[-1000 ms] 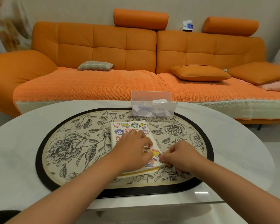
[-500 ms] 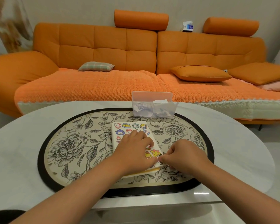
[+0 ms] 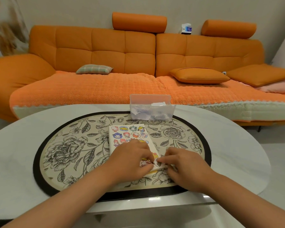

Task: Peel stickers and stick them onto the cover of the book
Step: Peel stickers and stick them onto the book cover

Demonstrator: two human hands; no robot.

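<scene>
Sticker [image 3: 155, 162], small, at the near right corner of the book [image 3: 112, 142]: it is pinched between thumb and forefinger of the right hand [image 3: 184, 167], probably so that it can be lowered onto bare cover. The left hand [image 3: 132, 158] is laid on the near half of the cover with fingers curled, their tips brought to the same sticker; whether it is pinched or only pressed cannot be told. The book is presumably steadied by that hand. Other stickers [image 3: 130, 133] are set in rows on the far half, so the task is judged well advanced. The book is kept flat on a floral placemat [image 3: 64, 153] on a white table [image 3: 15, 162]. A clear plastic box [image 3: 150, 109] is stood just beyond, within reach. An orange sofa [image 3: 105, 51] is placed farthest.
</scene>
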